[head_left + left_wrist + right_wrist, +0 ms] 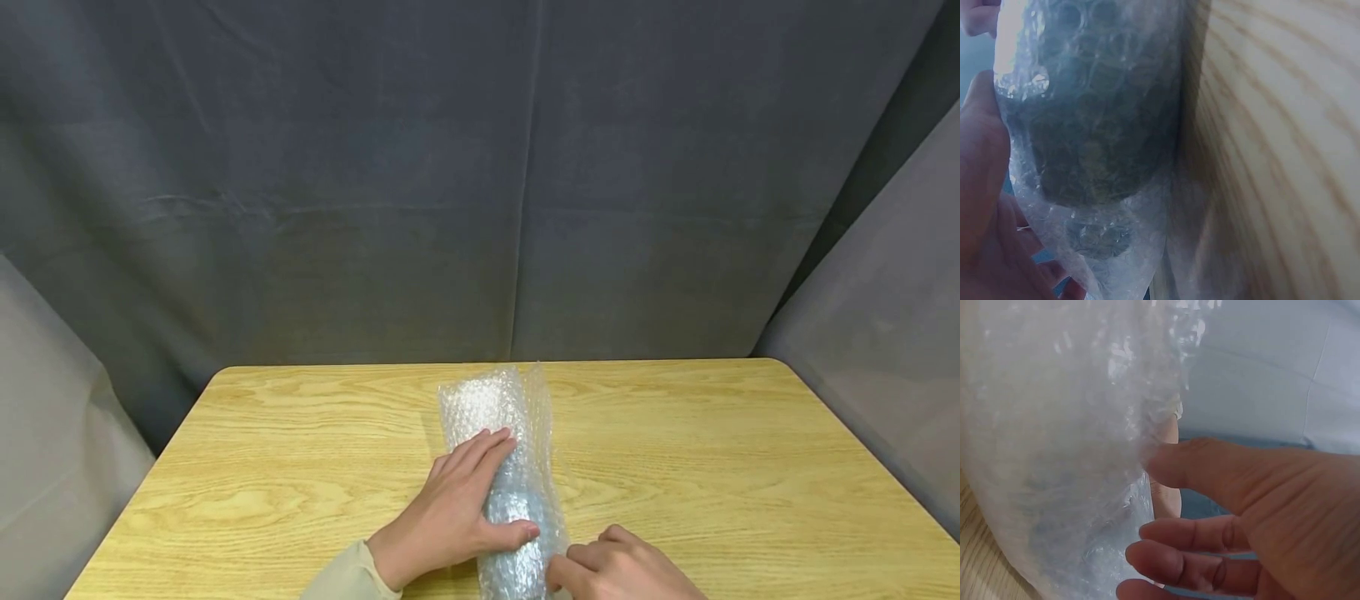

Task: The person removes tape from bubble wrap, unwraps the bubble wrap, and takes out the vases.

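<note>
A: What lies at the center of the scene?

B: A bubble-wrap bundle (480,404) lies lengthwise on a wood-grain table (262,467), its upper end near the far edge, its lower end running out of the head view. A bluish form (517,507) shows through the lower part; seen from the left wrist, a dark shape (1094,144) with a rounded end appears beneath the bubbles. What it is cannot be made out.

A: And the hands?

B: A person's left hand (450,508) rests across the bubble-wrap bundle, fingers extended and thumb spread, laid on the plastic rather than clenched round it. The right hand (622,571) is at the lower right side, fingers bent, its foremost digit touching the edge of the plastic. Whether it pinches there or merely presses, I cannot tell.

A: What else is in the picture?

B: A loose transparent flap (538,408) runs along the right side of the bubble-wrap bundle. A pale sleeve (351,575) covers the left wrist. Behind the table hangs a dark curtain (375,250), flanked at right by pale cloth (885,333), with more of it at left.
</note>
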